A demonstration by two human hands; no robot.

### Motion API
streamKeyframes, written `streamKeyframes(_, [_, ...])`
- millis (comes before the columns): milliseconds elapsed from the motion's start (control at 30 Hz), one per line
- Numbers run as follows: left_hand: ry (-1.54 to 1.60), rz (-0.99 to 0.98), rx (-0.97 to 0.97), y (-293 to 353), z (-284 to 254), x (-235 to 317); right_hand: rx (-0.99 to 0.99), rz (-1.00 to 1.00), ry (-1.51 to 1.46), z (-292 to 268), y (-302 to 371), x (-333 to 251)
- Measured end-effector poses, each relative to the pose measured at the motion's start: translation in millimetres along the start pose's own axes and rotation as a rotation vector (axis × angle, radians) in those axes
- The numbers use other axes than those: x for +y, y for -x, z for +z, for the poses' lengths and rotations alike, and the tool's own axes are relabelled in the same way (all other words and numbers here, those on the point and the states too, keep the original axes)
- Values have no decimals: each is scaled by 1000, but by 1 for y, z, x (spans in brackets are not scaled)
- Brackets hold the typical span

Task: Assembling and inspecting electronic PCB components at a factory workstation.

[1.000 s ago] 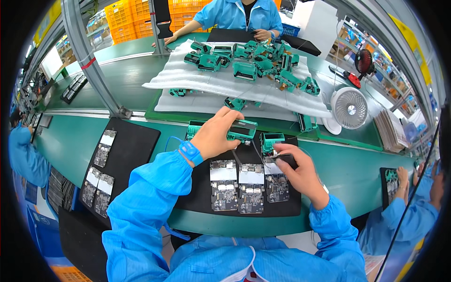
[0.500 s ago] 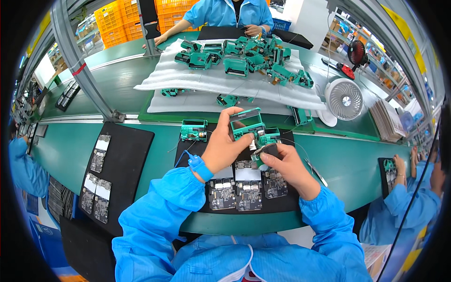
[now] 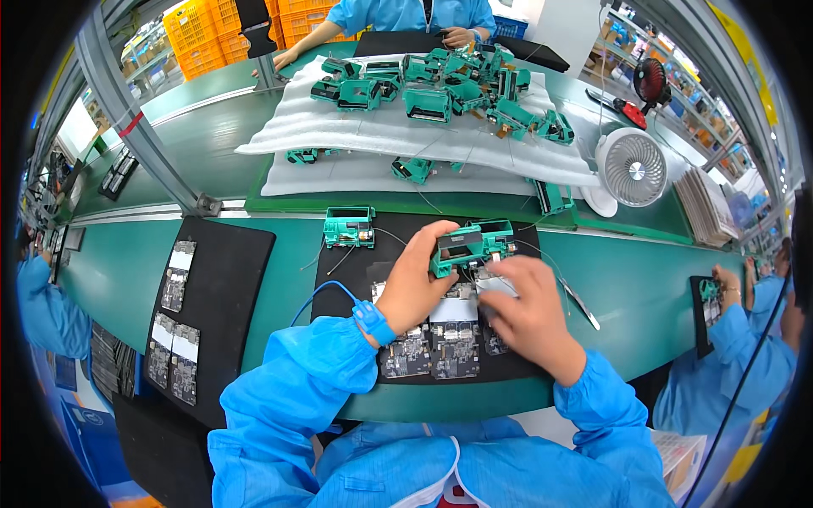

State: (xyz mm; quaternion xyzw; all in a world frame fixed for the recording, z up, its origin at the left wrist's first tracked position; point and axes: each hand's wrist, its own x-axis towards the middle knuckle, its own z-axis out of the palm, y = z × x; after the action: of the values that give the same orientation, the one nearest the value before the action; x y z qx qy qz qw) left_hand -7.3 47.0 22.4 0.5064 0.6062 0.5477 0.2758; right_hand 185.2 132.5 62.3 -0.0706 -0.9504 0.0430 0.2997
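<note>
My left hand (image 3: 417, 292) grips a green plastic housing (image 3: 457, 248) above the black mat, thumb below it and fingers behind. A second green part (image 3: 498, 232) with a small metal cylinder shows against its right end; whether the two are joined I cannot tell. Close below that end is my right hand (image 3: 533, 309), its fingers bent and smeared by motion; anything in them cannot be made out. Beneath both hands lie several dark circuit boards (image 3: 456, 343) with white patches. Another green housing (image 3: 349, 227) with thin wires rests on the mat, left of my left hand.
Tweezers (image 3: 579, 303) lie right of the mat. On the left, another black mat (image 3: 224, 296) bears several boards. White foam sheets (image 3: 305, 127) piled with green housings lie beyond, near a white fan (image 3: 631, 167) and a metal post (image 3: 140, 127). Co-workers sit opposite and at both sides.
The green housing in my left hand has tipped down flatter and lower. My right hand has come off the dark piece it was pinching and shifted slightly right and down.
</note>
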Motion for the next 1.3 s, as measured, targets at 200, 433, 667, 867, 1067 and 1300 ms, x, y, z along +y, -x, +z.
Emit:
streamKeyframes(200, [-15, -4, -58, 1, -3, 5, -195, -156, -282, 14, 19, -26])
streamKeyframes(433, [-60, -36, -105, 1, -10, 9, -272, -111, -283, 18, 24, -27])
streamKeyframes(667, [-28, -66, -118, 1, -12, 7, -262, -113, -287, 18, 23, -28])
streamKeyframes(867, [-32, -47, -108, 1, -12, 5, -225, -93, -303, 22, 24, -28])
streamKeyframes(1067, [-15, -52, -113, 2, -12, 7, -239, -84, -301, 22, 24, -28])
streamKeyframes(1300, [-115, 69, -77, -1, -7, -2, -238, -76, -298, 22, 23, -30])
